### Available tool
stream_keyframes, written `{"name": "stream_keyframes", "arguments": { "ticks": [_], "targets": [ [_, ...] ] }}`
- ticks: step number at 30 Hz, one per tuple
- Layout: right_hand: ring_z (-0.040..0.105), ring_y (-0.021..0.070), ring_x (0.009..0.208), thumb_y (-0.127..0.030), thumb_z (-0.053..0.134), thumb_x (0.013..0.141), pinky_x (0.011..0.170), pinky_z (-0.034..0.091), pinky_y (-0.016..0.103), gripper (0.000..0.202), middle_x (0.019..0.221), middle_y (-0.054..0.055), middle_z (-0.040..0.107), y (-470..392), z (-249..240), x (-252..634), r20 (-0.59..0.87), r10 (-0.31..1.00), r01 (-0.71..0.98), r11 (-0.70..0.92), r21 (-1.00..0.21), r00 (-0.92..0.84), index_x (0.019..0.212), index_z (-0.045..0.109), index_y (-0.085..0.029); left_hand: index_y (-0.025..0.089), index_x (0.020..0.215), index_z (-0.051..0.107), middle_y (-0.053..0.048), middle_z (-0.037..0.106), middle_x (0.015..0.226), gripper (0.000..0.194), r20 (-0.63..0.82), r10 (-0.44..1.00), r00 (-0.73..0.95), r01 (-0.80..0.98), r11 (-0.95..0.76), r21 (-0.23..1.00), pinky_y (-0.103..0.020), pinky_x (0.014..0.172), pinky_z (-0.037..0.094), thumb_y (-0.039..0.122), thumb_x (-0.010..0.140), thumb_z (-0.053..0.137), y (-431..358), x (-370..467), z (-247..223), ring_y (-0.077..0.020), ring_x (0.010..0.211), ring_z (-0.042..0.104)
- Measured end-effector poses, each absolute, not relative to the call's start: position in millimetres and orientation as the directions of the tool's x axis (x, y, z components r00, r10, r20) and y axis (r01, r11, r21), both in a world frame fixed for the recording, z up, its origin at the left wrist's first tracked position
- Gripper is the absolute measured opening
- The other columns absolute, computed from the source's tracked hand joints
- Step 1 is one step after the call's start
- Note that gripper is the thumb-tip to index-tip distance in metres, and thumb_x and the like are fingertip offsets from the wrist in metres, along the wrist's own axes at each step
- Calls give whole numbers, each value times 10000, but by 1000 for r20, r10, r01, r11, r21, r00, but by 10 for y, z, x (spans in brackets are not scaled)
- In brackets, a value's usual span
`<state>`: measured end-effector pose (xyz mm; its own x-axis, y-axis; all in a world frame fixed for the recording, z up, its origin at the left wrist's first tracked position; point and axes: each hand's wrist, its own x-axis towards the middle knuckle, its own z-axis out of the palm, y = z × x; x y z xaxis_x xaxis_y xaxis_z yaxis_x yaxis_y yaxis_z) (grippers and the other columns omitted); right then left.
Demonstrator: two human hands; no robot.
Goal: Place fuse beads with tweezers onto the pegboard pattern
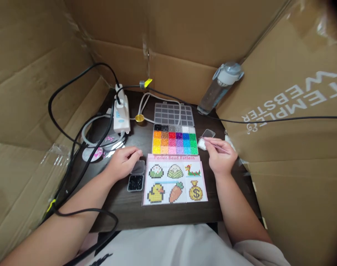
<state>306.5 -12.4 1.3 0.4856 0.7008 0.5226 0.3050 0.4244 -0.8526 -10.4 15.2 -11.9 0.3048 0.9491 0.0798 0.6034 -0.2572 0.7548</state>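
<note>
- The step in hand appears to be work at the small white-filled box (201, 146): the right hand (221, 157) is beside it with a slim pink tool (223, 149), perhaps tweezers.
- The right fingers are narrow, pinched around that tool, its far end pointing towards the box; whether the tip grips a bead is too small to tell.
- The left hand (124, 161) rests with fingers curled near the open lid (138, 168) of the black-bead box (135, 190); I cannot tell whether it holds anything.
- The next move, in my judgement, calls for a steady, light pinch, since loose beads would scatter easily if the box were knocked.
- The white-filled box stands on the worktop (182, 215), just right of the bead tray (174, 154); its clear lid (208, 133) lies open behind it. Its contents look like a pale, even mass, partly hidden by the hand.
- The tray has 4 rows of 6 compartments, filled from black and grey through bright colours; the pattern sheet (168, 178) before it shows 6 pictures.
</note>
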Motion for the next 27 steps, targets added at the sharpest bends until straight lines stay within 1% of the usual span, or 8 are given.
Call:
{"name": "stream_keyframes", "arguments": {
  "ticks": [3,5,7,11,17,21,27],
  "targets": [
    [756,209,766,-225,781,748,727,639,362,92,839,73,784,-193,76,3108,401,723,254,311,-916,563,809,743,-168,176,720,662,-4,651,666,373,64,945,322,601,-257,757,-260,621,432,436,908,471,162,-137,-107,-146,624,598],
    [753,206,747,-249,766,765,739,638,364,113,866,86,788,-228,81,3127,320,765,239,220,-946,559,838,766,-162,182,713,649,3,643,663,372,69,942,330,599,-265,755,-256,616,429,433,915,464,172,-147,-93,-142,622,596],
    [753,214,755,-263,766,757,746,637,370,127,873,90,790,-238,40,3112,284,786,233,182,-955,549,835,772,-162,185,666,616,11,602,616,389,82,935,344,602,-287,745,-255,609,419,430,920,454,180,-145,-78,-138,601,576],
    [757,227,740,-284,774,736,724,639,369,156,835,97,793,-212,-119,2990,207,802,178,127,-976,560,830,770,-160,186,669,613,11,589,610,386,77,932,353,605,-290,742,-258,610,413,429,922,452,193,-133,-62,-139,600,569],
    [755,218,702,-278,752,749,655,630,317,108,785,90,790,-288,-241,2883,209,853,224,112,-968,478,766,769,-173,185,674,622,5,599,618,399,69,937,341,610,-277,743,-260,606,421,441,923,444,187,-137,-68,-142,600,566],
    [748,223,663,-279,752,752,600,620,313,108,754,88,786,-332,-251,2909,180,857,217,82,-973,483,759,765,-171,188,679,628,5,605,617,393,68,937,343,598,-273,753,-260,602,427,447,920,456,190,-136,-59,-144,597,572],
    [744,224,669,-266,751,754,612,613,317,91,737,75,782,-324,-259,2924,167,858,223,62,-973,486,752,772,-178,190,670,631,3,611,608,385,81,935,344,595,-284,752,-259,591,429,437,914,466,204,-130,-49,-145,585,572]
  ]
}}
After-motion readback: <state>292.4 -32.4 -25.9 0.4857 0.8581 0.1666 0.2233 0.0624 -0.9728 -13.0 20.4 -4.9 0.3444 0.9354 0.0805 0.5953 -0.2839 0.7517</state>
